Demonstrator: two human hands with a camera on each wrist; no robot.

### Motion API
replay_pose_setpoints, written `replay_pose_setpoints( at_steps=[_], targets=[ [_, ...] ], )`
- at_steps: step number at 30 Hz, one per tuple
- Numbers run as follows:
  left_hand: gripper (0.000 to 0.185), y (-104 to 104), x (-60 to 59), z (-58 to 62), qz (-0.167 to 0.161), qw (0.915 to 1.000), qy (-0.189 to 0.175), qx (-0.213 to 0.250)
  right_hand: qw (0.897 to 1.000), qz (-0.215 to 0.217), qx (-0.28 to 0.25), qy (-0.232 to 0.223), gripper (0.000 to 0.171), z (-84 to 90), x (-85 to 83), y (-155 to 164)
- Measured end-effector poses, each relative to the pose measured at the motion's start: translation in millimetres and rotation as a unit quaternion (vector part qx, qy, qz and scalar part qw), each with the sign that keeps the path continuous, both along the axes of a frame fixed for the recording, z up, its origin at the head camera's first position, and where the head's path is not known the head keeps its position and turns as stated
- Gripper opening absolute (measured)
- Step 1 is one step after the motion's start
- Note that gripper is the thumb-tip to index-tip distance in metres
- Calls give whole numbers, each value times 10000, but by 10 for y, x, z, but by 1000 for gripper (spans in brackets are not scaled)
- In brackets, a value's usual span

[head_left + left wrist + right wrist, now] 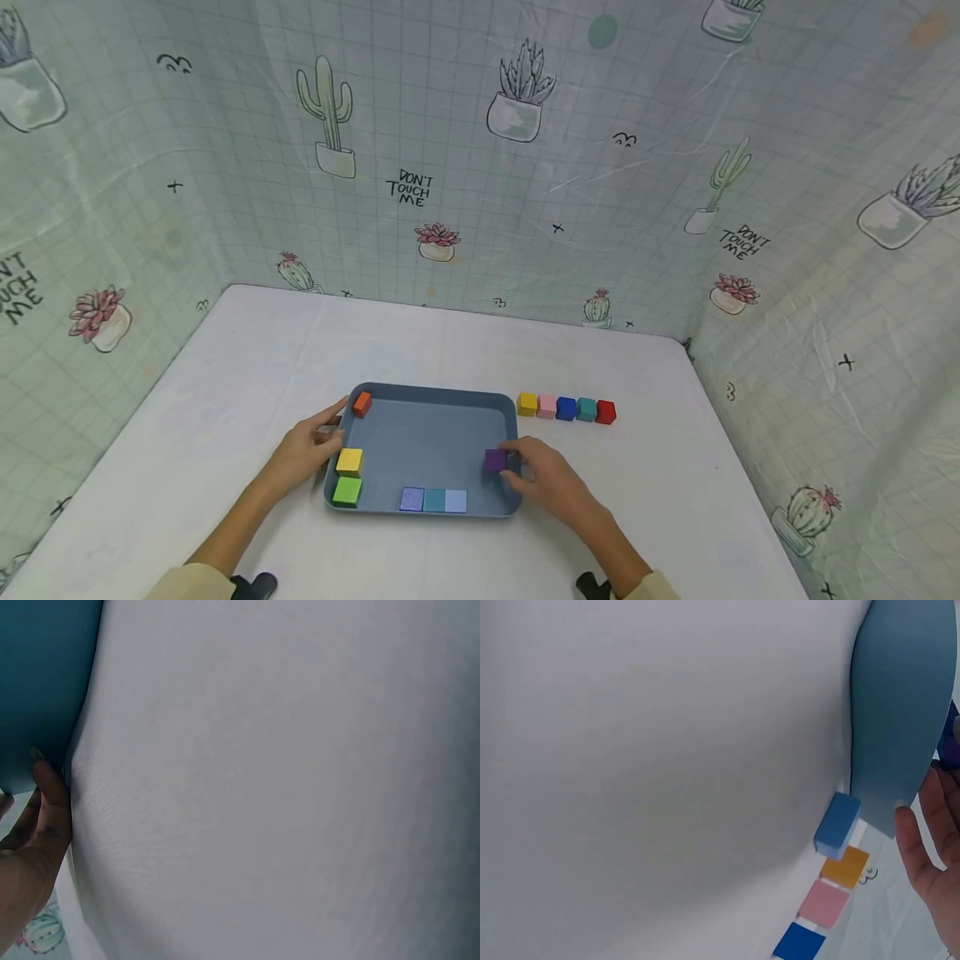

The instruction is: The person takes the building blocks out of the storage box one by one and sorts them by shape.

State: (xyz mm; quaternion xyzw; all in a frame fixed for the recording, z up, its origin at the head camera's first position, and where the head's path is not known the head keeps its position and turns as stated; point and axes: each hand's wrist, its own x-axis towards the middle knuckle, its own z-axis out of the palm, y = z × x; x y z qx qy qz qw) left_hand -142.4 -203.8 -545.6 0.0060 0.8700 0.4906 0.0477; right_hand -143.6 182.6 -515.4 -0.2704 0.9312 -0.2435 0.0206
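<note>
On the left side of the white table [292, 542], our left hand [303, 450] holds the left edge of the blue-gray tray [423, 433] between thumb and fingers. Along the tray's left wall we see an orange block [362, 405] in the far corner, then a yellow block [349, 462] and, just nearer, a green block [347, 492] in the near corner. Against the near wall, left to right, sit a lavender block [412, 499], a teal block [434, 500] and a pale blue block [455, 501]. At the tray's right side, inside the rim, we pinch a purple block [495, 460] between thumb and fingertip of our right hand [551, 483]; we cannot tell whether it touches the tray's floor. Farther right, beyond the tray's far right corner, a row of blocks [566, 408] runs golden, pink, dark blue, teal, red.
</note>
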Motion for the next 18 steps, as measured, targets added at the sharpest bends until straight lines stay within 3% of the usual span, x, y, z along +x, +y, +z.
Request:
replay_pose_setpoints(
  at_steps=[11, 18],
  targets=[
    [59, 6, -4, 31, 13, 10000, -67, -40, 9970, -308, -707, -76, 41, 10, -64, 195],
    [59, -1, -2, 25, -18, 10000, -12, -7, 9960, -401, -801, 12, 40, 17, -88, 299]
  ],
)
